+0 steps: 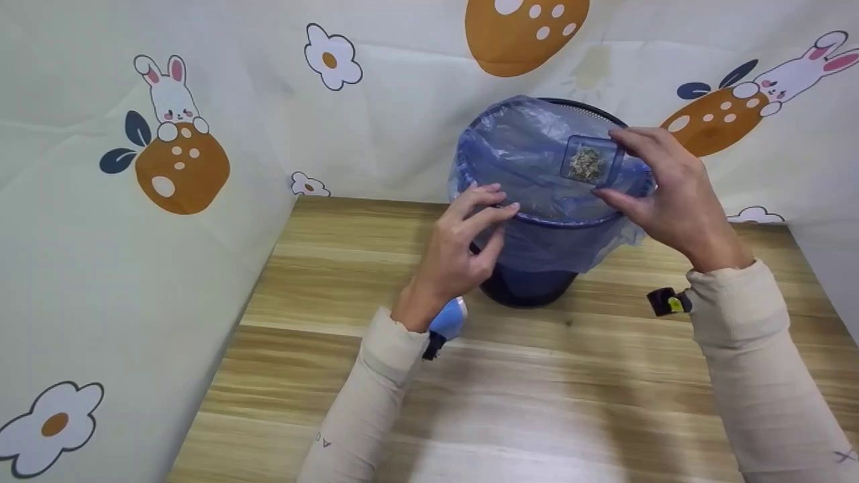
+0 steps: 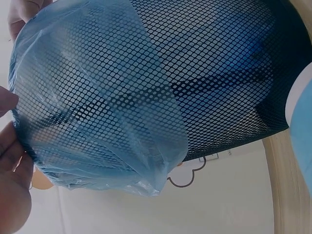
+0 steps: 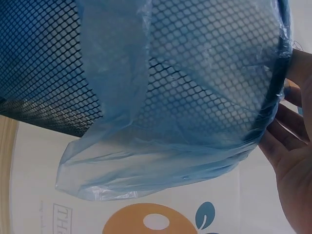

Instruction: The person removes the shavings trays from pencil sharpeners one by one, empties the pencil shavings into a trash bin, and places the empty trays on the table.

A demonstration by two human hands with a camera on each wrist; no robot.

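A mesh trash bin [image 1: 527,285] stands on the wooden floor, lined with a translucent blue plastic bag [image 1: 510,147] folded over its rim. My right hand [image 1: 678,194] pinches a small square see-through box [image 1: 611,168] between thumb and fingers, above the bin's mouth. Greyish-brown shreds [image 1: 586,164] fill part of the box. At the near left of the rim is my left hand [image 1: 463,238], fingers loosely bent with the tips at the bag's edge. In the left wrist view, those fingers [image 2: 12,156] show beside the bag-covered rim.
Behind the bin hangs a pale cloth wall [image 1: 396,134] printed with rabbits, oranges and flowers. A light blue and white object [image 1: 449,318] lies near my left wrist, partly hidden by it. Wood-grain flooring [image 1: 335,268] spreads around the bin.
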